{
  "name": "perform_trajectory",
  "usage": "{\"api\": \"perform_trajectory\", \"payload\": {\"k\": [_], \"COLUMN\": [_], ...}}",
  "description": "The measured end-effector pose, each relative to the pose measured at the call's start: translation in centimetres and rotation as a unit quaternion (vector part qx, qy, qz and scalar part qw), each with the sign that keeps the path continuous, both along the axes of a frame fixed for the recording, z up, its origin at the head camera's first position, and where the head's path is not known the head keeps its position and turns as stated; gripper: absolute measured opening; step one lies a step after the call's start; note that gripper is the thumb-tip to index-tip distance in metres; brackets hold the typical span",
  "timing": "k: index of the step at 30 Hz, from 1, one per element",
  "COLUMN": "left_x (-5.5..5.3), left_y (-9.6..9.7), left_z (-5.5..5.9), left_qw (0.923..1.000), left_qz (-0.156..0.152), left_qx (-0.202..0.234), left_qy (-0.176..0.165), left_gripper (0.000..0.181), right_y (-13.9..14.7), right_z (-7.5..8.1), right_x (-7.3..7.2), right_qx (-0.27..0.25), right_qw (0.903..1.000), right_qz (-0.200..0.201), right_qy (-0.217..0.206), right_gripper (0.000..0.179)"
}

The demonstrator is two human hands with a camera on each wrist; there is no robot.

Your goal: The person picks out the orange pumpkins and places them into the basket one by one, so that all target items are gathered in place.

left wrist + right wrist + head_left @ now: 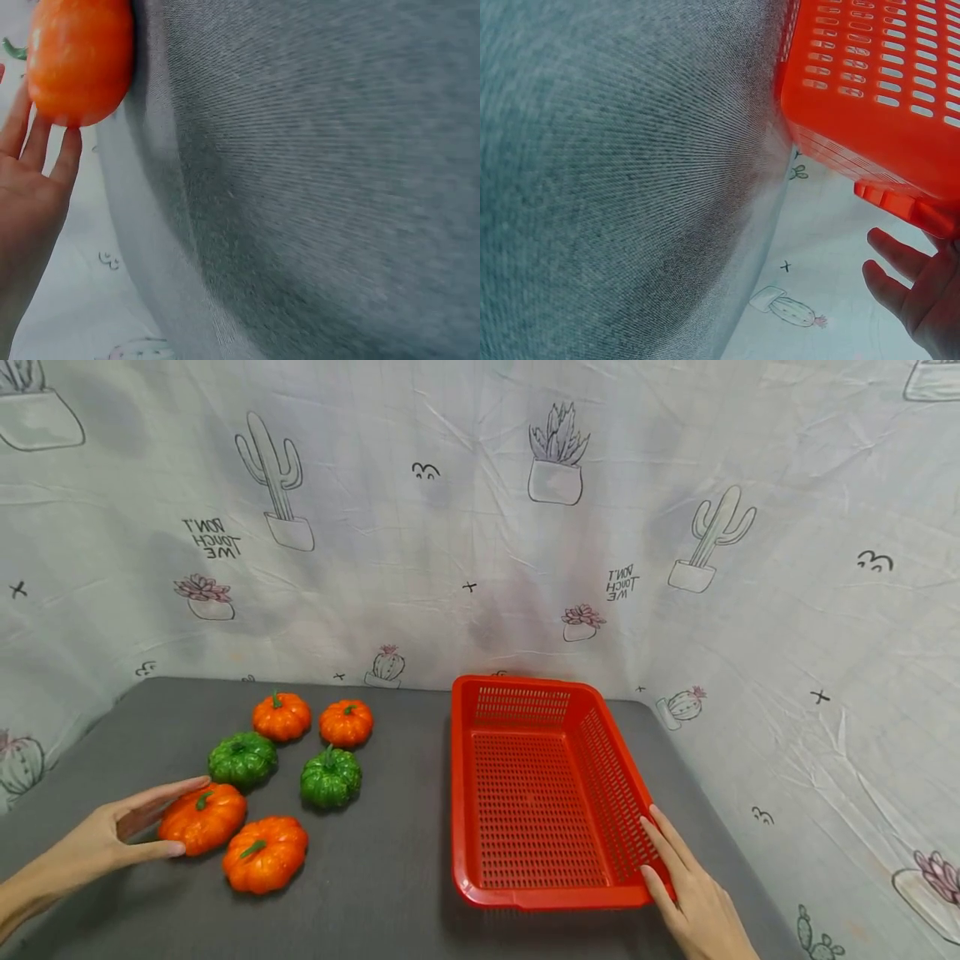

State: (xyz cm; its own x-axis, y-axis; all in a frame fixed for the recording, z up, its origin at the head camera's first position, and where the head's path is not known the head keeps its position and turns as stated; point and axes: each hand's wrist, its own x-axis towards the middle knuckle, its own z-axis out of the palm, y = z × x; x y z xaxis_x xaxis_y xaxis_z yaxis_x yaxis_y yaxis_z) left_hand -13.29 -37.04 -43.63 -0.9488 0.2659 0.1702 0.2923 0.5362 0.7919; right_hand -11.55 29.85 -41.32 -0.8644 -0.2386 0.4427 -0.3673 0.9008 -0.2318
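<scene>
My left hand (120, 827) spans an orange toy pumpkin (201, 821) at the table's left, thumb on its near side and fingers on its far side. In the left wrist view, the fingertips (72, 139) touch this pumpkin (82, 64). A second orange pumpkin (265, 855) sits just right of it, and a green pumpkin (242, 760) lies behind. On the right, my right hand (693, 893) rests at the near right corner of a red plastic basket (551, 898), its fingers fairly straight along the rim. The right wrist view shows two fingers (900, 255) outside the rim.
Another green pumpkin (331, 777) and two orange pumpkins (281, 717) stand farther back on the grey table (397, 827). Slotted walls and floor of the basket show with nothing inside. A cactus-print cloth (472, 527) hangs behind and along the sides.
</scene>
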Motion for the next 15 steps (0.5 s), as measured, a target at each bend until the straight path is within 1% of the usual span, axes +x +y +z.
{"api": "perform_trajectory", "payload": {"k": [2, 5, 7, 9, 10, 12, 15], "left_x": [-0.6, -1.4, -1.8, -2.1, -2.2, -2.4, -2.7], "left_y": [0.0, 0.0, 0.0, 0.0, 0.1, 0.4, 0.8], "left_z": [0.0, 0.0, -0.1, -0.2, -0.2, -0.4, -0.5], "left_qw": [0.9997, 0.9987, 0.9981, 0.9963, 0.9956, 0.9956, 0.9971], "left_qz": [0.005, -0.003, -0.022, -0.043, -0.048, -0.052, -0.043], "left_qx": [-0.016, -0.026, -0.009, 0.017, 0.019, 0.013, -0.029], "left_qy": [-0.02, -0.043, -0.056, -0.073, -0.078, -0.077, -0.055], "left_gripper": [0.064, 0.062, 0.061, 0.059, 0.059, 0.058, 0.054], "right_y": [0.0, 0.0, 0.0, 0.0, 0.0, -0.1, 0.0], "right_z": [0.0, 0.0, 0.0, -0.1, -0.1, -0.1, -0.1], "right_x": [0.1, 0.2, 0.2, 0.2, 0.1, 0.1, 0.0], "right_qx": [-0.001, 0.002, 0.003, 0.003, 0.004, 0.002, 0.0], "right_qw": [1.0, 0.9999, 0.9998, 0.9999, 0.9999, 0.9999, 1.0], "right_qz": [-0.003, -0.007, -0.007, -0.006, -0.006, -0.004, -0.001], "right_qy": [-0.008, -0.015, -0.016, -0.014, -0.012, -0.011, -0.008], "right_gripper": [0.057, 0.056, 0.056, 0.056, 0.057, 0.057, 0.057]}}
